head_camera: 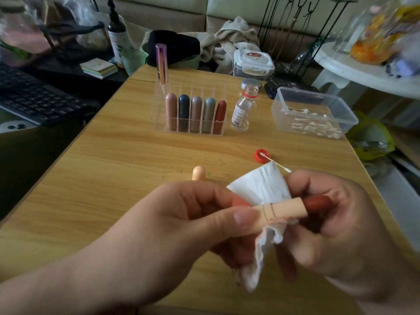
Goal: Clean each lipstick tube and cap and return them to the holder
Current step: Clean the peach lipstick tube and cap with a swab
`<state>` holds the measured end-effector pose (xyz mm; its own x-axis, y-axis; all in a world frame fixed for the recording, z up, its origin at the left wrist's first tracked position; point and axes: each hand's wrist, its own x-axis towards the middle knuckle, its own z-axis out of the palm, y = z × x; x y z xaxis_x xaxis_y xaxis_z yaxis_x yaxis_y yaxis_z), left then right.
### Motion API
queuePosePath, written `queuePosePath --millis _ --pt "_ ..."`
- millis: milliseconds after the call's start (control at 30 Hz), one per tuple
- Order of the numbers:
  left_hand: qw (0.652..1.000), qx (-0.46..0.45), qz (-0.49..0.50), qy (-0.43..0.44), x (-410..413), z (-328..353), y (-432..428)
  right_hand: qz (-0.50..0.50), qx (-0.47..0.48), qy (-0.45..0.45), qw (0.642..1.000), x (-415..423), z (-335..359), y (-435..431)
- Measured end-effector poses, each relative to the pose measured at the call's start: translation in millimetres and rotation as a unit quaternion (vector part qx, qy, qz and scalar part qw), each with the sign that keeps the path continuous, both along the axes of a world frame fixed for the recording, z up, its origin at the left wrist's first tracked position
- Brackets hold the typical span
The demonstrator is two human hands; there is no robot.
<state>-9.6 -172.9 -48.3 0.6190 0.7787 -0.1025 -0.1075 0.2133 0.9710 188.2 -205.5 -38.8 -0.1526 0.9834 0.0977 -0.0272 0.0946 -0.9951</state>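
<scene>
in front of the holder [188, 114], over the wooden table [95, 173], left hand [181, 219] is pinching the lipstick tube [286, 211], right hand [336, 219] is gripping tissue [261, 185] against it.

a lived-in home room: sofa [181, 10] with heaped laundry [229, 39], keyboard [34, 96], cluttered wooden table [113, 155]

The light wooden tabletop [127, 155] lies open in front and left of the clear acrylic compartment holder [160, 126], though five capped lipstick tubes [196, 114] fill its front row. To its right, a small glass bottle [244, 108], a red screw cap [259, 155] with a cotton swab [276, 164] resting in it and a clear plastic box [278, 114] narrow the way. A peach rounded cap [199, 172] lies mid-table.
</scene>
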Motion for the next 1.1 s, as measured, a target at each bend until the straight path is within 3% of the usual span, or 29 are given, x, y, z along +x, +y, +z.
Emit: queuePosePath --millis 67,167,200,333,500,667,800,867,967,1067,1100 --pt "0.996 0.052 0.073 0.02 1.3 -3.0 -3.4 0.014 -0.007 0.018 1.0 0.4 -1.4 0.6" --pt "0.948 0.262 0.17 0.061 5.0 -6.0 -11.1 0.006 -0.006 0.039 0.999 1.0 -2.1 1.0" --pt "0.943 0.277 0.175 0.054 5.9 -6.1 -13.1 0.0 -0.004 0.043 0.999 0.8 -2.0 0.7" --pt "0.992 0.096 0.085 0.0 2.1 -0.5 -5.9 0.003 -0.002 0.06 0.998 0.5 -1.7 1.9" --pt "0.993 0.08 0.08 0.025 1.1 -2.5 -2.4 0.022 -0.027 0.058 0.998 6.7 -2.7 4.4" --pt "0.973 0.185 0.109 0.085 0.2 -8.5 -4.1 0.007 -0.018 0.015 1.0 6.0 -0.7 3.3" --pt "0.999 0.045 -0.008 0.023 -3.6 -2.1 6.8 0.003 -0.022 0.007 1.0 8.4 1.7 2.7" --pt "0.992 0.085 -0.035 0.087 -4.6 3.8 7.1 0.0 -0.023 0.0 1.0 8.4 0.2 2.6" --pt "0.967 0.17 0.041 0.186 2.8 3.6 9.7 -0.001 -0.028 -0.005 1.0 6.9 -2.5 1.5" --pt "0.915 0.203 0.053 0.344 17.9 -6.7 18.5 0.002 -0.035 -0.015 0.999 5.2 -2.4 2.1" --pt "0.904 0.241 0.068 0.347 19.0 -10.6 17.6 -0.003 -0.043 -0.015 0.999 4.9 -3.5 3.2"
